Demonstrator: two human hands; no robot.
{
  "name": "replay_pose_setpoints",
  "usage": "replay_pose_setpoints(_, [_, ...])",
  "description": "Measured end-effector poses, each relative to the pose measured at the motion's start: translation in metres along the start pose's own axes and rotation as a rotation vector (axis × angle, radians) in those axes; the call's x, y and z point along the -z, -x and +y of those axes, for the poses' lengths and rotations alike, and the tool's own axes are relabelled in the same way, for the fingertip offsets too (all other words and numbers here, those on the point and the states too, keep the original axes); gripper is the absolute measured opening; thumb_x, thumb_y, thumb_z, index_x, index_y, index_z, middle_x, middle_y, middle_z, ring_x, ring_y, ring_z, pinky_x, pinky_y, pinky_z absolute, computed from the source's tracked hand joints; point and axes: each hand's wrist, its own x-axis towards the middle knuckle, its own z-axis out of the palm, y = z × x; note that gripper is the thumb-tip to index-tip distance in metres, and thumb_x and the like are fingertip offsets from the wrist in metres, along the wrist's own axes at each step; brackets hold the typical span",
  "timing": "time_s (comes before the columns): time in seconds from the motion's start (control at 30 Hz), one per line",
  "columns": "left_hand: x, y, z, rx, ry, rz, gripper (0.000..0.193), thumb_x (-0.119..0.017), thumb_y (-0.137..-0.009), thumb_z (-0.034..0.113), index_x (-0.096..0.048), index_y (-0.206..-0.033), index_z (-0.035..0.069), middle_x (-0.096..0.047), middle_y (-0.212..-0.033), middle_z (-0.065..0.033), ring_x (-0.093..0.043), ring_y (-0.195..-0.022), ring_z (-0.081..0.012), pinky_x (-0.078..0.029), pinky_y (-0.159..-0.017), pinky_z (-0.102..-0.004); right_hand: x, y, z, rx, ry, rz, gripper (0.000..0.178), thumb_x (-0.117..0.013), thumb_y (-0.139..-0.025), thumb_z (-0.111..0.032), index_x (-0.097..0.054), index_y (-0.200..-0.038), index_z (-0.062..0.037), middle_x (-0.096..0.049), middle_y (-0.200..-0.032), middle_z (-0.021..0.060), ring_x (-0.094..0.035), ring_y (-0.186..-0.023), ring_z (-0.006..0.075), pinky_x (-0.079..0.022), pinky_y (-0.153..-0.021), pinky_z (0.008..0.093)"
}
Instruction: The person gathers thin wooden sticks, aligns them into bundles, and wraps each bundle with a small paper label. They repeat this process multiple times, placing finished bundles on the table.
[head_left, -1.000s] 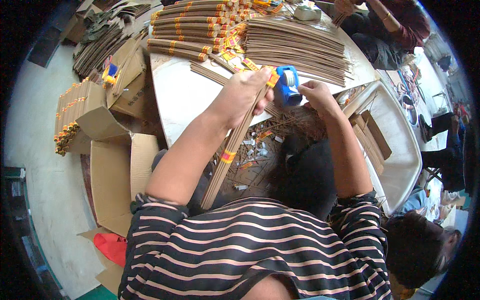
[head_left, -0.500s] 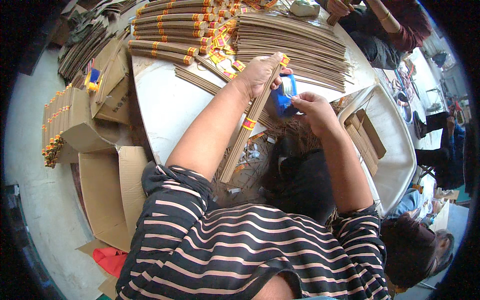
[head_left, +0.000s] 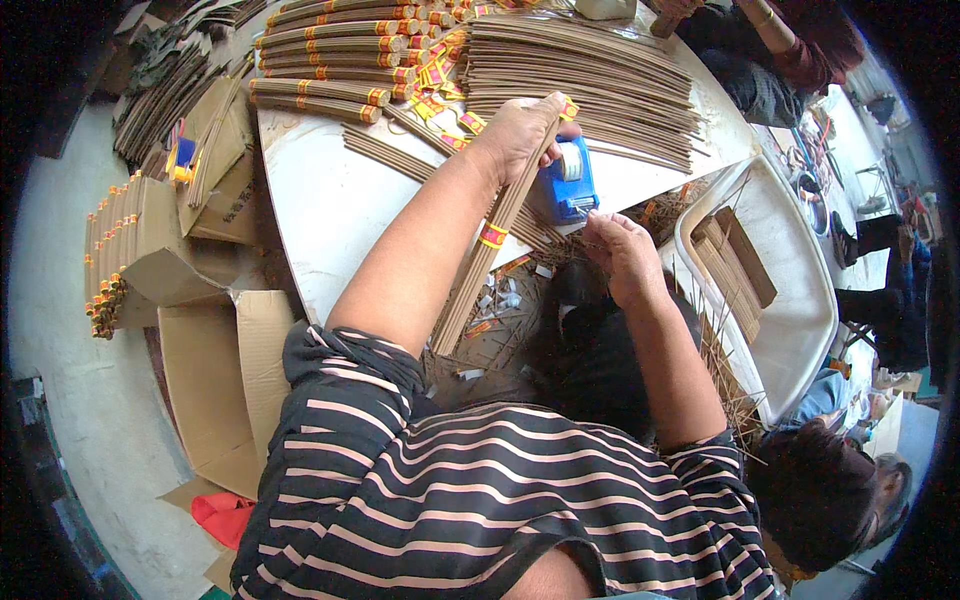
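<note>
My left hand (head_left: 518,142) is wrapped round a bundle of thin brown incense sticks (head_left: 468,290), held slanting towards my body. A red and yellow paper band (head_left: 493,235) circles the bundle's middle, and another label (head_left: 569,108) shows by my left fingertips. Just right of that hand stands a blue tape dispenser (head_left: 583,205) with a pale roll in it. At the dispenser's near end, my right hand (head_left: 628,258) pinches the tape end between thumb and fingers; the strip itself is hardly visible.
Banded incense bundles (head_left: 330,58) and loose sticks (head_left: 580,85) cover the table's (head_left: 320,190) far side. Cardboard boxes (head_left: 205,385) stand at left. A white tub (head_left: 800,270) holding cardboard pieces is at right. Another person's arm (head_left: 770,28) shows at the far right.
My right hand has moved slightly nearer to me, staying by the dispenser's near end. The dispenser shows more fully; the bundle has shifted slightly.
</note>
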Motion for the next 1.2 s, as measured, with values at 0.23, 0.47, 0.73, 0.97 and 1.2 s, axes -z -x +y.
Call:
replay_pose_setpoints(0.23, [0.000, 0.000, 0.000, -0.008, -0.035, -0.019, 0.036, -0.050, -0.090, 0.036, -0.051, -0.095, 0.000, -0.063, -0.086, -0.0141, -0.047, -0.045, -0.0069, -0.038, -0.036, -0.0190, -0.007, -0.011, 0.015, -0.004, -0.035, 0.089, 0.010, -0.060, -0.081, -0.017, -0.056, -0.078, -0.0081, -0.053, -0.071, -0.0018, -0.050, -0.068, 0.0096, -0.041, -0.068, 0.0241])
replay_pose_setpoints(0.47, [-0.001, 0.008, 0.010, 0.000, -0.039, -0.054, 0.035, -0.051, -0.090, 0.035, -0.051, -0.094, 0.000, -0.061, -0.089, -0.0167, -0.048, -0.046, -0.0069, -0.039, -0.036, -0.0185, 0.006, 0.009, 0.018, -0.007, 0.077, -0.001, 0.012, -0.062, -0.081, -0.016, -0.057, -0.077, -0.0060, -0.054, -0.069, -0.0012, -0.049, -0.064, 0.0072, -0.040, -0.062, 0.0210])
replay_pose_setpoints(0.73, [-0.023, 0.132, 0.057, -0.047, -0.204, -0.076, 0.033, -0.048, -0.092, 0.031, -0.059, -0.086, 0.001, -0.061, -0.072, -0.0045, -0.047, -0.047, -0.0050, -0.038, -0.039, -0.0174, -0.016, 0.088, -0.062, 0.389, 0.136, -0.335, 0.011, -0.062, -0.084, -0.015, -0.059, -0.086, -0.0037, -0.055, -0.074, -0.0045, -0.048, -0.066, 0.0042, -0.038, -0.063, 0.0174])
replay_pose_setpoints(0.97, [-0.034, 0.238, 0.055, -0.015, -0.172, -0.020, 0.032, -0.050, -0.091, 0.031, -0.059, -0.090, 0.000, -0.054, -0.059, 0.0000, -0.047, -0.044, -0.0038, -0.038, -0.039, -0.0155, -0.061, 0.132, -0.072, 0.630, 0.458, -0.481, 0.017, -0.065, -0.082, -0.016, -0.060, -0.078, -0.0006, -0.053, -0.076, -0.0004, -0.049, -0.073, 0.0071, -0.040, -0.066, 0.0206])
replay_pose_setpoints(1.2, [-0.044, 0.278, 0.055, -0.033, -0.173, -0.006, 0.031, -0.049, -0.092, 0.030, -0.058, -0.090, 0.000, -0.054, -0.059, 0.0001, -0.049, -0.045, -0.0034, -0.039, -0.039, -0.0150, -0.072, 0.157, -0.070, 0.612, 0.469, -0.512, 0.017, -0.066, -0.081, -0.015, -0.061, -0.077, 0.0002, -0.051, -0.074, 0.0021, -0.049, -0.069, 0.0100, -0.040, -0.061, 0.0242])
